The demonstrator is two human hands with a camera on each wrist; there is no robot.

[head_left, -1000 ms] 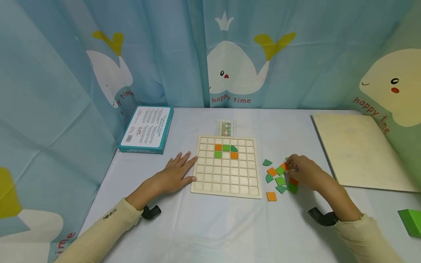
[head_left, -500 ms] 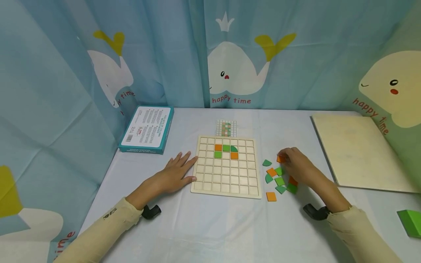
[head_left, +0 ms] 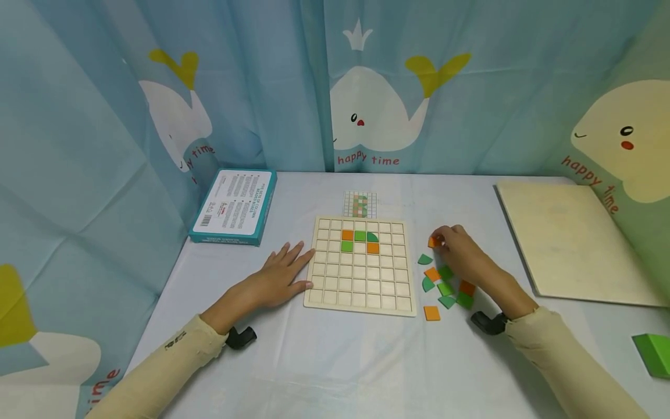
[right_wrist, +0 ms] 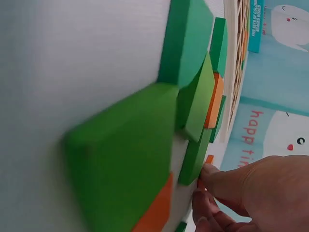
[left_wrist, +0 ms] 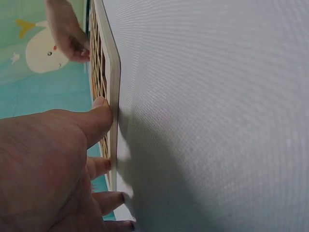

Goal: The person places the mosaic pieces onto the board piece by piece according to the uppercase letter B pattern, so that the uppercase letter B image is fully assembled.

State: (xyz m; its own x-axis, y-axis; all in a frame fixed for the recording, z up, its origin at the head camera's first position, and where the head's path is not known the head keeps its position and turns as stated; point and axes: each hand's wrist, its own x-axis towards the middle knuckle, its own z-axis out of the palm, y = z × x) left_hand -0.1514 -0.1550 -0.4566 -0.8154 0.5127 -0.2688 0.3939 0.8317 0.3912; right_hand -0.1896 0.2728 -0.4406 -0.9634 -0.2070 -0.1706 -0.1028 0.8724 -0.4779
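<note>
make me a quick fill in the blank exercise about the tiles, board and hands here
The tile pinched by the right hand is ____.
The left hand touches the ____ side of the wooden grid board.
The board holds ____ orange squares.
Its only quarter-circle piece is ____.

Missing words: orange; left; two; green.

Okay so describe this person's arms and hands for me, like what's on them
The left sleeve is cream, with a small dark marking too small to read; the right sleeve is cream too. A curved black left wrist piece and a similar right wrist piece show. The left hand and right hand are gloveless.
</note>
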